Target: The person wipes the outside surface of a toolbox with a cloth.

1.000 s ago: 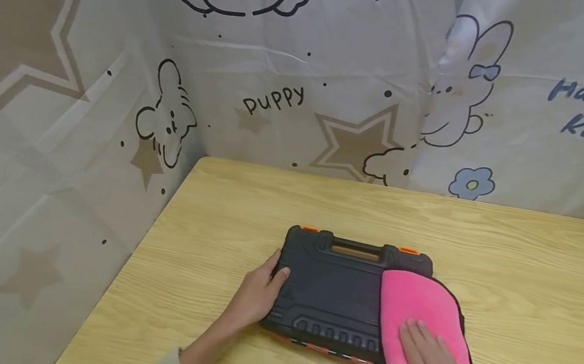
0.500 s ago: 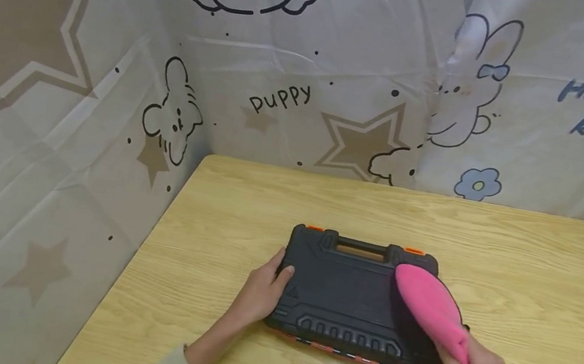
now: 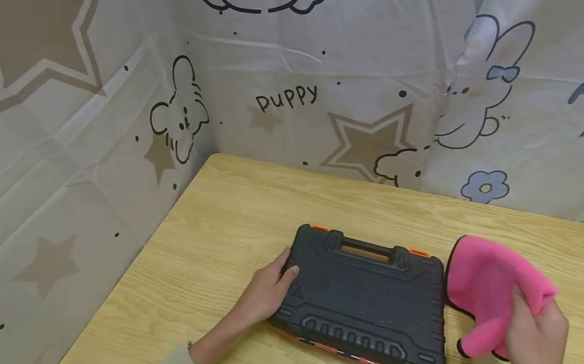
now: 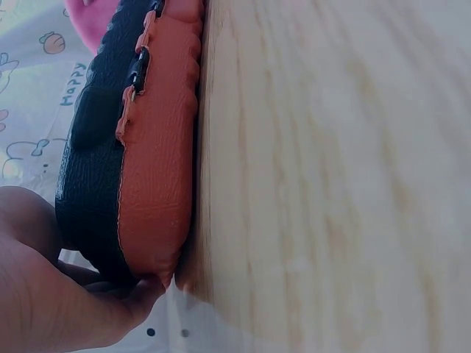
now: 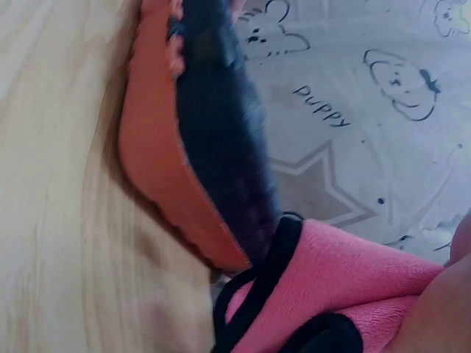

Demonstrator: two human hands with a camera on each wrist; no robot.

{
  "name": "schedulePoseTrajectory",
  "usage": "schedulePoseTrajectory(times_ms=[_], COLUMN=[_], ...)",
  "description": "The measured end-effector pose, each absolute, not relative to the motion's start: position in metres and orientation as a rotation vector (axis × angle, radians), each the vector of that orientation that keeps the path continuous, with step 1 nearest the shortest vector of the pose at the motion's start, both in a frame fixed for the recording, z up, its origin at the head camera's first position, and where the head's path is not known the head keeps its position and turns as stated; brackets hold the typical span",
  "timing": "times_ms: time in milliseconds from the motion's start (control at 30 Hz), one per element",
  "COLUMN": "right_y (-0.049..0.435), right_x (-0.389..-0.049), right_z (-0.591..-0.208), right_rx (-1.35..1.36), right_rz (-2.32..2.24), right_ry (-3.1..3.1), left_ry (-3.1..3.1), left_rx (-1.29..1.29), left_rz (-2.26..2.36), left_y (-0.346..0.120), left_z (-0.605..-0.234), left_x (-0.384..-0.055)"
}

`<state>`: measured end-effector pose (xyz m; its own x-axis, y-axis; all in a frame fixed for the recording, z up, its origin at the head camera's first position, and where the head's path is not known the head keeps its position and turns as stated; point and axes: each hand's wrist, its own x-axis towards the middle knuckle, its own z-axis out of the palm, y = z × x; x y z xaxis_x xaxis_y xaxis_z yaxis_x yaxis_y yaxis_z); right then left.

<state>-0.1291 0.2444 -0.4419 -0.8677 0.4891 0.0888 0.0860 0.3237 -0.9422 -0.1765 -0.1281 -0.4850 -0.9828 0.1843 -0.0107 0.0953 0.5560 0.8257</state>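
Observation:
A black plastic tool case (image 3: 360, 296) with orange latches lies flat on the wooden table, its handle toward the back. My left hand (image 3: 265, 290) grips the case's left end, thumb on top; in the left wrist view, fingers (image 4: 151, 294) reach the lower edge of its orange bottom half (image 4: 158, 169). To the right of the case, my right hand (image 3: 538, 339) holds a bunched pink cloth (image 3: 485, 275) with black edging. The right wrist view shows that cloth (image 5: 346, 272) hanging close by the case's end (image 5: 221, 132); whether they touch I cannot tell.
The light wood table (image 3: 242, 199) extends around the case, its back edge against a patterned curtain (image 3: 291, 47). More curtain hangs along the left side (image 3: 39, 165). A glare patch lies on the table in front of the case.
My right hand lay flat on the cloth over the case's right part; it has gathered the cloth up and carried it off to the right. My left hand keeps its grip on the case.

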Motion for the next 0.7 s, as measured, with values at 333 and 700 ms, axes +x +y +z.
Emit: schedulePoseTrajectory(times_ms=[333,700], right_y=[0.216,0.21], right_x=[-0.149,-0.153], right_z=[-0.472,-0.48], right_rx=[-0.276,-0.345], right_rz=[1.508,1.743], right_ry=[-2.557,-2.538], left_ry=[2.684,2.727], left_rx=[0.228,0.238], left_rz=[1.423,1.403], left_y=[-0.128,-0.128], left_z=[-0.487,-0.486], left_x=[-0.177,-0.176])
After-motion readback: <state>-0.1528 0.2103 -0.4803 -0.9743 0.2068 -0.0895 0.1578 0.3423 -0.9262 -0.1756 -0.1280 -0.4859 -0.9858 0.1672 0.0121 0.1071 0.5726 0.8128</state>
